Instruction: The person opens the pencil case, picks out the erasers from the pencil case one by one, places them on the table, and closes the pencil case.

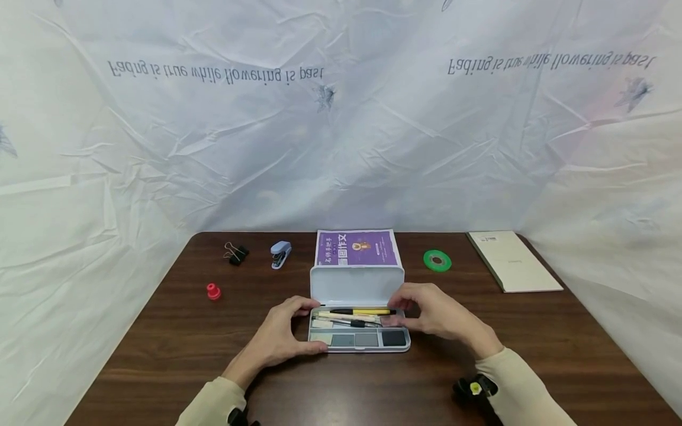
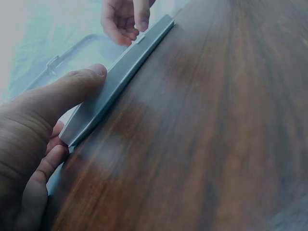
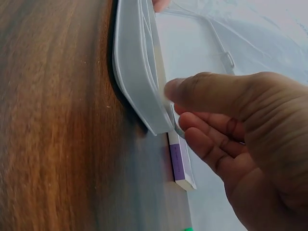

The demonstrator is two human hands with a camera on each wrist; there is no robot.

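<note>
A white pencil case (image 1: 367, 349) lies on the table, its lid (image 1: 357, 285) raised at the back. Inside are a yellow-and-black pen (image 1: 367, 311), other slim pens and a row of grey-toned blocks (image 1: 355, 339). My left hand (image 1: 279, 337) grips the case's left end, thumb along the front edge and fingers at the back corner. Over the right end hovers my right hand (image 1: 434, 310), thumb above the pens and fingers loosely bent near the lid's corner. Nothing shows between thumb and fingers in the right wrist view.
Behind the lid lies a purple book (image 1: 357, 245). To the left are a black binder clip (image 1: 237, 255), a blue stapler (image 1: 280, 254) and a red stopper-like piece (image 1: 213, 291). A green ring-shaped roll (image 1: 437, 260) and a cream notebook (image 1: 514, 260) sit at right.
</note>
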